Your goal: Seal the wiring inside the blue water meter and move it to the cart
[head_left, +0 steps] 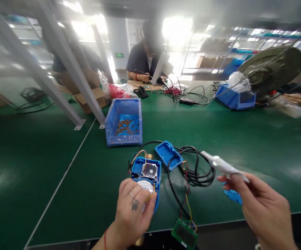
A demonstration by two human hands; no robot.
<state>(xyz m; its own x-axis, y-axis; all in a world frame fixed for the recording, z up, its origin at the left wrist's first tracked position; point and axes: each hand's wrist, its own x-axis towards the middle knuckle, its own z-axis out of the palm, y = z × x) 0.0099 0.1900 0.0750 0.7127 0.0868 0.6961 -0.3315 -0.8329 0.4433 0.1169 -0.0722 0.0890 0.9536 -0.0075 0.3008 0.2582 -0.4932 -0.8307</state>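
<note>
My left hand (133,210) grips an open blue meter housing (145,171) near the table's front edge; a round part and coloured wires show inside it. A blue cover (168,155) lies just behind it. Black cable (199,170) coils to the right, and thin wires run down to a green circuit board (184,234) hanging over the edge. My right hand (262,208) pinches a crumpled white packet (222,164) above the cable, with a small blue piece (233,196) under its fingers.
A blue bin (124,121) of small parts stands behind the housing. A person (142,57) works at the far side among cables. Another blue bin (235,97) and a large fan (272,69) stand far right. Grey frame legs (69,86) stand left.
</note>
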